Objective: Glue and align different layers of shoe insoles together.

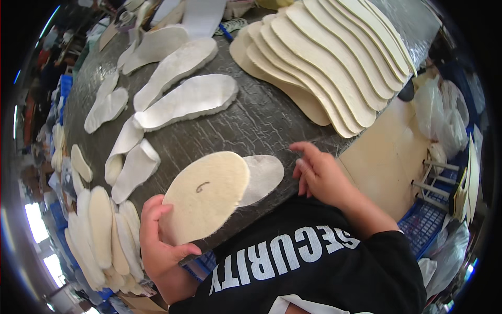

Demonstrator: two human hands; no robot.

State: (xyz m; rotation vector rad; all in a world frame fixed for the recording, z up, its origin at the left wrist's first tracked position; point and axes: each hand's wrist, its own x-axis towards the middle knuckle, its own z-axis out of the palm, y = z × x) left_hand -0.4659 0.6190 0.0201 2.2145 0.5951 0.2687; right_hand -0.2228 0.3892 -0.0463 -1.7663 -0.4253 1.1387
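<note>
My left hand (159, 246) grips the near-left end of a cream, fuzzy insole (214, 183), thumb and fingers on opposite edges. A small dark handwritten mark shows on its face. Partly under it, a greyish-white insole (265, 177) lies near the table's front edge, most of its length hidden. To the right, my right hand (321, 178) is held by the table edge with nothing in it, index finger stretched out and the others loosely bent. Beyond my hands, several white fleecy insoles (188, 102) lie on the dark table (256, 120), some curled or folded.
A fanned row of several cream insoles (324, 57) covers the table's far right. More insoles (99, 225) are piled at the left beyond the table edge. On the right stand a blue plastic crate (421, 225), a white metal rack (436, 180) and clear plastic bags (442, 112).
</note>
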